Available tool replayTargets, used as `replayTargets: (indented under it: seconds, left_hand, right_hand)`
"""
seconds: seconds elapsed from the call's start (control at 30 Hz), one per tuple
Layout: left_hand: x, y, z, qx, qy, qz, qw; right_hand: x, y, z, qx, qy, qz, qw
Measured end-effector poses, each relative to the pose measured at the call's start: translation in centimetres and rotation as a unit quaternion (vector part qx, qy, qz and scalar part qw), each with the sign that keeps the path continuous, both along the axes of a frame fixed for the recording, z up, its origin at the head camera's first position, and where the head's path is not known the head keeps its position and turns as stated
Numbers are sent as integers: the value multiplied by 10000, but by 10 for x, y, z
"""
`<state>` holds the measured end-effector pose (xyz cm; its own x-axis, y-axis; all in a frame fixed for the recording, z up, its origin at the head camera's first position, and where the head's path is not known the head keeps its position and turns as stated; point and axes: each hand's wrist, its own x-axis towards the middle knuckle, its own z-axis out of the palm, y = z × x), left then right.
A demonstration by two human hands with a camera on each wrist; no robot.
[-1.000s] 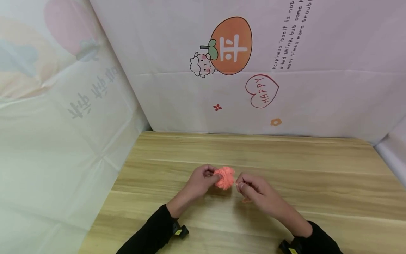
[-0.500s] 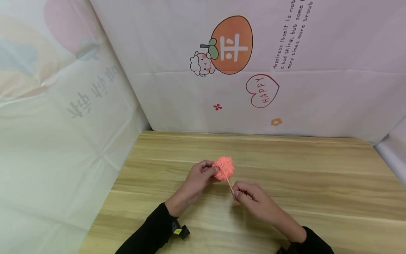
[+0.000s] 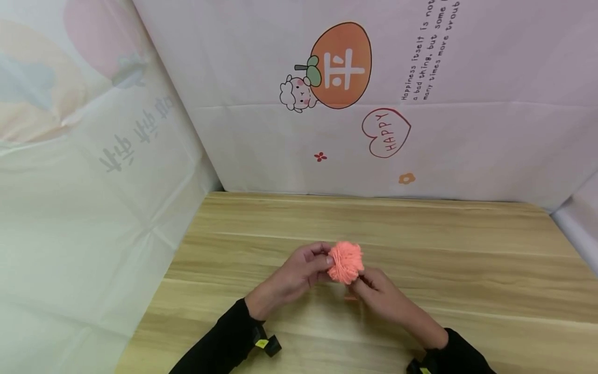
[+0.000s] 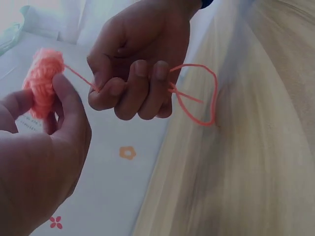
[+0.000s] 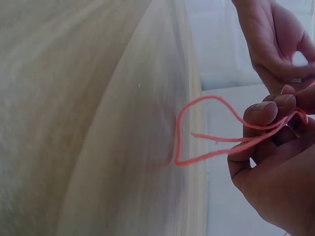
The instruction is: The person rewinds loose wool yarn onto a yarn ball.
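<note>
A small coral-pink ball of yarn is held above the table by my left hand, thumb and fingers pinching its left side. In the left wrist view the wound yarn ball shows its strands wrapped round. A single strand runs from it to my right hand, whose curled fingers grip the yarn. Out of that fist hangs a loose loop of yarn with a short free end, seen in the right wrist view. In the head view my right hand sits just below right of the ball, fingertips partly hidden behind it.
Below the hands lies a wood-grain table. A white printed sheet with cartoon figures and lettering hangs at its far edge, and another pale sheet stands along the left. Each wrist carries a small black camera.
The ball first rose, then came down and right, with its face turning. My right hand drew the strand down from it and is now close beneath the ball.
</note>
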<state>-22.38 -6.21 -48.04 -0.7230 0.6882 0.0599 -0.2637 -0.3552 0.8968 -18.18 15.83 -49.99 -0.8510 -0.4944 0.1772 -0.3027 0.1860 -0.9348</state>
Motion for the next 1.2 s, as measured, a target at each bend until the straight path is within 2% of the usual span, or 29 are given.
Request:
replayTargets:
  seconds: [0.17,0.33,0.43,0.57,0.77,0.93,1.07,1.2]
  left_hand:
    - [6,2,-4,-97,166,-553,9983]
    - [10,4,-4,-255,333,-759,9962]
    - [12,3,-4,-473,518,-756,9947]
    - [12,2,-2,-991,687,-683,9903]
    - [13,0,-4,-1560,389,-678,9847]
    - [12,0,-7,-1894,380,-661,9789]
    - [10,-1,-8,-2289,421,-547,9710]
    - [8,-2,-7,-2756,437,-236,9600]
  right_hand:
    - [-5,3,-1,79,-81,26,9999]
    - [-12,4,2,327,151,-84,9993]
    - [-16,6,3,469,225,-123,9986]
    - [-20,10,9,515,363,-27,9980]
    - [-24,11,18,452,561,102,9974]
    - [-25,8,28,503,615,68,9968]
    - [-23,5,36,750,756,-121,9942]
    - [-21,2,43,1078,916,-268,9896]
